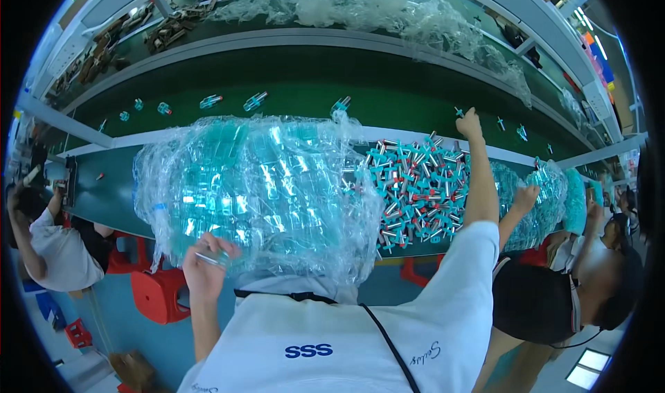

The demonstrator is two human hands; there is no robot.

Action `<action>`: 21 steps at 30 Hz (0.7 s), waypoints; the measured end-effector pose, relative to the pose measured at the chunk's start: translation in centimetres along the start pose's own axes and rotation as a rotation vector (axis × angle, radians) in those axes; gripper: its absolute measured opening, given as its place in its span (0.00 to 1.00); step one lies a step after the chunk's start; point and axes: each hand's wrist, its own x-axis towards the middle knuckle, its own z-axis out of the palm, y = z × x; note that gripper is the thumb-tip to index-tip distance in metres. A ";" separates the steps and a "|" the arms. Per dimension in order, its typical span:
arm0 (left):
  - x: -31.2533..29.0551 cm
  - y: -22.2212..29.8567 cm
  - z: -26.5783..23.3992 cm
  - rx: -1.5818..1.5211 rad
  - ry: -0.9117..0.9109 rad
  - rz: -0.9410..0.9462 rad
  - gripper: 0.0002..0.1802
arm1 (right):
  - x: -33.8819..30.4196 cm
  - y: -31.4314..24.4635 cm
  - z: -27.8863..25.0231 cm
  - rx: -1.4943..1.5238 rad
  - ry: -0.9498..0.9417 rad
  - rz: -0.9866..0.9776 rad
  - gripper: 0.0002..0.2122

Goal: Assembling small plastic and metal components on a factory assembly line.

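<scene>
My left hand (205, 263) is closed round a small silvery cylindrical part (212, 258), just in front of a large clear plastic bag (263, 185) packed with teal pieces. My right arm stretches across the table, and the right hand (470, 125) is over the green conveyor belt (405, 105). Its fingertips pinch a small teal part (458, 111). Below that arm lies a heap of small parts (419, 192), with teal plastic, silvery cylinders and red ends. Blur hides the finer detail of both held parts.
Several teal parts (255, 101) lie spaced along the belt. A shelf (305, 38) above it carries crumpled clear plastic (360, 5). Co-workers sit at the left (66, 251) and the right (554, 299). A red stool (159, 296) stands near my left side.
</scene>
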 end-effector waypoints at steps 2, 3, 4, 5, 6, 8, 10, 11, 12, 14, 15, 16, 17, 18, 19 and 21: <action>-1.6 0.1 -0.1 -0.034 0.019 -0.001 0.11 | -0.3 -5.8 0.8 -0.005 -0.155 -0.064 0.21; -2.2 0.3 -0.1 -0.051 0.012 0.008 0.11 | -0.6 -7.2 1.0 -0.045 -0.293 -0.096 0.18; -2.8 0.6 0.1 -0.067 0.005 0.016 0.11 | -1.1 -7.9 0.8 -0.034 -0.280 -0.117 0.15; -3.0 1.0 0.5 -0.074 0.025 0.030 0.11 | -1.3 -7.5 0.4 -0.030 -0.265 -0.138 0.13; -2.5 1.7 1.2 0.034 -0.005 0.068 0.11 | -0.6 -7.1 -0.5 -0.023 -0.313 -0.102 0.12; -1.5 4.2 2.1 0.139 -0.036 0.090 0.12 | 0.2 -5.3 -3.0 -0.070 -0.294 -0.109 0.11; -1.0 7.8 3.4 0.202 -0.287 0.321 0.18 | -0.7 -6.6 -6.2 0.035 -0.151 -0.282 0.11; -0.8 9.7 3.9 0.259 -0.393 0.441 0.20 | -3.0 -8.9 -9.1 0.153 -0.118 -0.374 0.11; -1.4 12.1 4.7 0.323 -0.491 0.561 0.22 | -5.6 -11.8 -12.0 0.409 -0.185 -0.403 0.10; -1.3 15.4 5.3 0.510 -0.537 1.023 0.31 | -12.0 -15.4 -20.6 0.912 -0.364 -0.378 0.11; -2.0 17.5 6.6 0.643 -0.578 1.259 0.38 | -16.1 -18.5 -25.7 1.159 -0.374 -0.495 0.12; -2.4 19.5 8.3 0.764 -0.618 1.503 0.45 | -19.8 -20.6 -30.6 1.399 -0.366 -0.617 0.14; -1.7 20.3 12.7 0.773 -0.719 1.535 0.57 | -23.0 -19.2 -35.1 1.597 -0.270 -0.727 0.18; -2.0 20.1 16.5 0.835 -0.801 1.570 0.73 | -25.6 -16.3 -38.1 1.838 -0.394 -0.851 0.23; -3.1 20.6 16.9 0.846 -0.818 1.576 0.73 | -30.2 -7.4 -42.9 2.050 -0.703 -0.237 0.29; -3.4 19.9 20.9 0.859 -0.914 1.587 0.72 | -33.9 7.6 -45.8 2.131 -0.606 -0.257 0.28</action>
